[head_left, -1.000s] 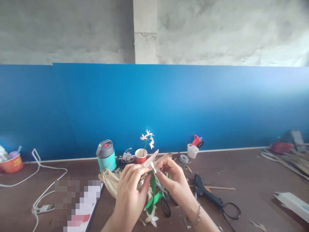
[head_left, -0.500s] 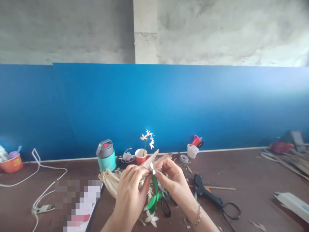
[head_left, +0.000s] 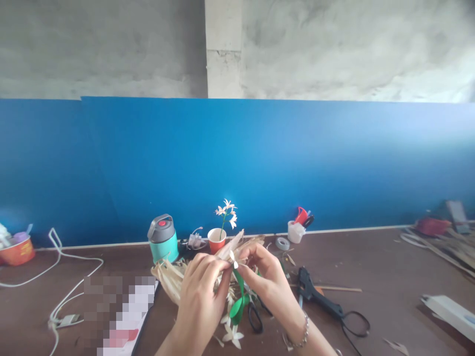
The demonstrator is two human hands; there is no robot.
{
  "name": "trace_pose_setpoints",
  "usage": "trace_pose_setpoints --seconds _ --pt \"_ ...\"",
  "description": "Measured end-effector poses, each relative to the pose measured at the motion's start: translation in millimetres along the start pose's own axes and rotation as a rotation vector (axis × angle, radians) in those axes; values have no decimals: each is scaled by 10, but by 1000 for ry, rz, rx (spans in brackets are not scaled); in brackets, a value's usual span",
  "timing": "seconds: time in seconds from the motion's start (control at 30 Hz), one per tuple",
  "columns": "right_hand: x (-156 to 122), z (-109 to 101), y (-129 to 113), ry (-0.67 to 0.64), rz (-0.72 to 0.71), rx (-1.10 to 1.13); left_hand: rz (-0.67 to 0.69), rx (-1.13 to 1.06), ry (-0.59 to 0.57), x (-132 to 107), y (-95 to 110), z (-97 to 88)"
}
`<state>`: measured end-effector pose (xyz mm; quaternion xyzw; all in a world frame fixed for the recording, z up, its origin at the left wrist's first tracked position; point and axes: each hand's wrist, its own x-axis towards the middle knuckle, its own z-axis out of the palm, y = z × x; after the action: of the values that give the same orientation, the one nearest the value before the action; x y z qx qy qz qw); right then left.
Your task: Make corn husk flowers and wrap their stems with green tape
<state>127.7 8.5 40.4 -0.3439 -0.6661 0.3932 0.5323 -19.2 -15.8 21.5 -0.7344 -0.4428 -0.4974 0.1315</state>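
Ribbon between left hand, right hand overhangs scissors, husks.

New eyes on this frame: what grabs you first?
The big blue panel fills the backdrop behind the table. Dead centre, the left hand and right hand pinch a small white flower with a green strip hanging below it, over a heap of dried husks. A black glue gun lies to the right.

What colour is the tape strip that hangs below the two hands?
Green tape strip, clearest in the head view.
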Motion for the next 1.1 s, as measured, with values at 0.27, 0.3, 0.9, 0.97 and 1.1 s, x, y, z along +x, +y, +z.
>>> trace_pose_setpoints --seconds 0.27,0.3,0.9,0.97,1.1 --pt "-12 -6 30 -7 7 -2 -20 -41 3 8 8 6" --pt "-13 -5 27 -8 4 -2 -30 -51 7 10 8 8" --pt "-20 24 141 -19 93 -66 -746 -709 -180 52 20 -11" --pt "-18 25 146 -20 88 -63 -777 -743 -188 48 23 -12" --pt "-10 22 139 -24 60 -82 -803 -778 -201 46 31 -11"
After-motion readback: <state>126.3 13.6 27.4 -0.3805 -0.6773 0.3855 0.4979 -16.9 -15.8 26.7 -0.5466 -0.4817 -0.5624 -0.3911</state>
